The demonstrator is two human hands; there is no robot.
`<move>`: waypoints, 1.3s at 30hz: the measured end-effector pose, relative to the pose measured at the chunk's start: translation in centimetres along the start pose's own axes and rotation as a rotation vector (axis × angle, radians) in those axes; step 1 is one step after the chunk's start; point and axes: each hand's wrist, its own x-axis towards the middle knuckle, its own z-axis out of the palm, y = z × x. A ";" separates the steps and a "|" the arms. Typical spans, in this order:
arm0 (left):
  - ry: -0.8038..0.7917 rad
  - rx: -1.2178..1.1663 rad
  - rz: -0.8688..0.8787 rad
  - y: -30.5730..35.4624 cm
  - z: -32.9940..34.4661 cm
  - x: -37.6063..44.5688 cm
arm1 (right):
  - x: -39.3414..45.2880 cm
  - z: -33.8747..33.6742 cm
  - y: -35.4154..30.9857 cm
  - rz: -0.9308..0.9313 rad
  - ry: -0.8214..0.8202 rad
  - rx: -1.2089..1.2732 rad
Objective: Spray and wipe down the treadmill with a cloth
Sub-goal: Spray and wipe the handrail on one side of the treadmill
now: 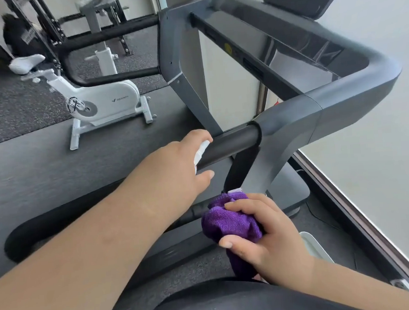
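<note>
While our left hand [182, 166] grips the white spray bottle [200, 155] with its nozzle just beside the black foam handrail [232, 145] of the treadmill [339, 97], we should mist the grip lightly and evenly; lower right, our right hand [264, 233] holds the bunched purple cloth [230, 221], ready to wipe along the bar.

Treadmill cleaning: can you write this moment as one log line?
step: spraying | left hand: holds spray bottle at handrail grip | right hand: grips purple cloth, off the rail
</note>
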 end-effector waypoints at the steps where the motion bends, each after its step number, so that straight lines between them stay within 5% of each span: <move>1: -0.011 0.016 -0.012 0.1 0.2 0.0 | 0.1 -0.2 0.1 -0.007 -0.009 0.004; 18: 0.071 0.097 -0.053 1.1 -0.1 -1.2 | -1.0 -1.6 0.3 -0.016 -0.064 0.037; 39: 0.159 0.125 -0.224 -8.8 -2.1 -8.8 | -1.6 6.8 -3.0 -0.071 -0.242 0.054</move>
